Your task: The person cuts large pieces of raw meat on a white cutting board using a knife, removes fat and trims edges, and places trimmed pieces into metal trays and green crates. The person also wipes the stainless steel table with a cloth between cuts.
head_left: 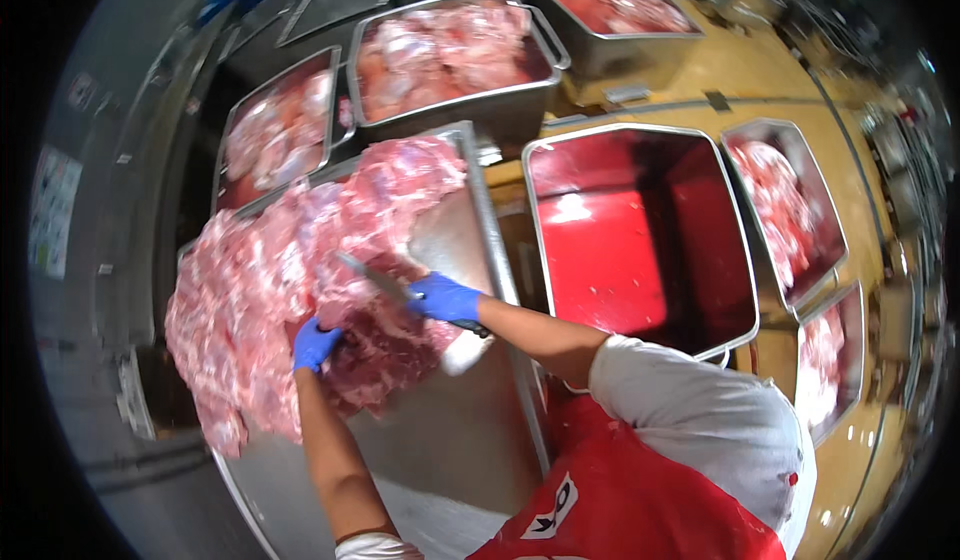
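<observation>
A broad pile of raw pink meat (pixel 250 310) covers much of a steel worktable (pixel 430 455). My right hand (pixel 443 298), in a blue glove, is closed on a knife (pixel 372 276), whose long blade points up and left over the meat. My left hand (pixel 316 342), also blue-gloved, grips the edge of a darker red piece of meat (pixel 375 365) below the blade, its fingertips partly hidden. A small white item (pixel 462 353) lies on the table below my right hand; I cannot make out what it is.
A red-stained steel bin (pixel 620 270) with only small scraps stands right of the table. Meat-filled bins line the back (pixel 450 55) (pixel 275 135) (pixel 615 0) and far right (pixel 770 195) (pixel 828 360). A yellow floor (pixel 820 100) shows beyond them.
</observation>
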Available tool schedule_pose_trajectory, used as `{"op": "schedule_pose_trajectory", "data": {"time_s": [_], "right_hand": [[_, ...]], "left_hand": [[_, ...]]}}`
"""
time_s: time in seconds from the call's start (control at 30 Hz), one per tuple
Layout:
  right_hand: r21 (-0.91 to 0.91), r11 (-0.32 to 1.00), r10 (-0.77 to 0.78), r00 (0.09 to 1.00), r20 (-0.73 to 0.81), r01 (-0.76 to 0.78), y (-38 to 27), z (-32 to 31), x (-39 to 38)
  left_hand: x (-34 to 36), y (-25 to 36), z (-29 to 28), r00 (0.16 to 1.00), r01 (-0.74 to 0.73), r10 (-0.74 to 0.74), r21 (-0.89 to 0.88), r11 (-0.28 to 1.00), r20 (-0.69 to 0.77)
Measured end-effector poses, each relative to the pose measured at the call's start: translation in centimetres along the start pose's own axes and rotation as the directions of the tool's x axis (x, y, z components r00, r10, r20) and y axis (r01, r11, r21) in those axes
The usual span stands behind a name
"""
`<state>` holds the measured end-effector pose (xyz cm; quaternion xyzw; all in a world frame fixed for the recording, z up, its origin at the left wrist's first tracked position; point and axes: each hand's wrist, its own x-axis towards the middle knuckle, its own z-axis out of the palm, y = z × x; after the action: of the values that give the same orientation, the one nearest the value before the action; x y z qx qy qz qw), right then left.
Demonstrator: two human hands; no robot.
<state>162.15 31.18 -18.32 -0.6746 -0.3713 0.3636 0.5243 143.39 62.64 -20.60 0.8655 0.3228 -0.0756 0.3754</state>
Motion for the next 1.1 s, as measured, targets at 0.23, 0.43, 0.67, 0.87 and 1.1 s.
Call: {"op": "schedule_pose_trajectory", "data": {"time_s": [0.23,0.43,0.67,0.87,1.1], "right_hand": [[0.164,0.979,0.084,0.969,0.231,-0.124,1.9,2.3,-0.3],[-0.019,0.994,0.107,0.949,0.295,-0.107,1.5,1.8,-5.5],[-0.290,0.948,0.254,0.854,0.455,-0.128,-1.9,6.4,-15.6],[-0.165,0.965,0.255,0.605,0.754,-0.202,0.9,16.3,-24.7],[-0.076,0.958,0.150,0.256,0.955,-0.278,1.6,27.6,-31.1]], "left_hand": [[-2.2,-1.0,0.5,0.969,0.165,-0.173,0.062,0.984,0.178],[-10.5,2.4,5.6,0.993,-0.052,0.059,-0.062,0.997,0.107],[-29.2,4.4,11.0,0.977,0.213,-0.209,-0.156,0.964,0.040],[-45.3,-2.1,15.7,0.844,0.513,-0.483,0.087,0.854,-0.233],[-60.2,-7.0,22.2,0.544,0.739,-0.564,0.037,0.672,-0.621]]}}
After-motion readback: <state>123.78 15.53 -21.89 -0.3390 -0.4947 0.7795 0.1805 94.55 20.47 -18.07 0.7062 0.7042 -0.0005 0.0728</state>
